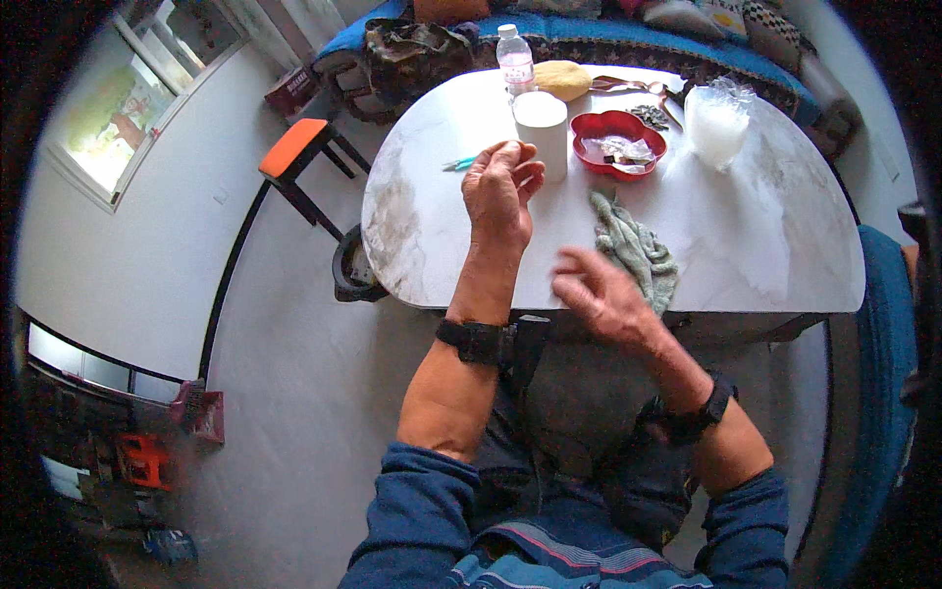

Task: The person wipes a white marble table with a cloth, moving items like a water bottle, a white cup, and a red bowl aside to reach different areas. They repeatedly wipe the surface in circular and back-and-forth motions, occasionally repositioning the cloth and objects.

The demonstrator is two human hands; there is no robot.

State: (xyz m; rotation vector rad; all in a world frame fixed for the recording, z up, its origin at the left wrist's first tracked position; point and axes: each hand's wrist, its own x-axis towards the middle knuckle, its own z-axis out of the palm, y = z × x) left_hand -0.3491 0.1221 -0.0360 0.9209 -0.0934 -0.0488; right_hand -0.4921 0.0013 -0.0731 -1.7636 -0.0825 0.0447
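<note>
My left hand point(503, 193) is raised over the table in front of a white cylinder point(543, 136). Its fingers are curled with the thumb against the index finger; whether something small is pinched there I cannot tell. A small teal-handled tool point(458, 164) lies just behind it, partly hidden by the hand. Motion blurs my right hand point(603, 294) at the table's front edge, fingers bent and apart, nothing seen in them. Right beside it a grey-green cloth point(636, 247) lies crumpled; I cannot tell if they touch.
On the white table point(456, 265) stand a plastic bottle point(515, 62), a red flower-shaped dish point(618, 171) holding wrappers, and a plastic bag with white contents point(717, 125). Sunflower seeds point(649, 116) lie behind the dish. An orange-topped stool point(294, 149) and a black bin point(359, 269) flank the left side.
</note>
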